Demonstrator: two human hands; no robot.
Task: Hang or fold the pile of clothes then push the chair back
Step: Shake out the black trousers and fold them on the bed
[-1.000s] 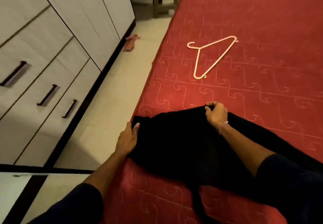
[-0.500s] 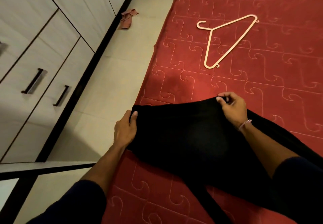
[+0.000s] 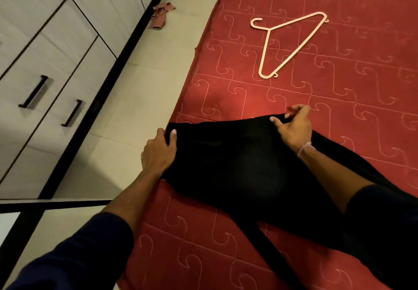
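We had the black garment flat on the red mattress. Left hand gripped its left corner, right hand pinched the top edge. Hanger lay apart.

1. The left hand reaches in from the near left, thumb on top and fingers curled over the left corner of a black garment, gripping it.
2. The right hand comes from the near right, pinching the garment's far edge between thumb and fingertips.
3. Both forearms are bare below dark sleeves; a thin band circles the right wrist.
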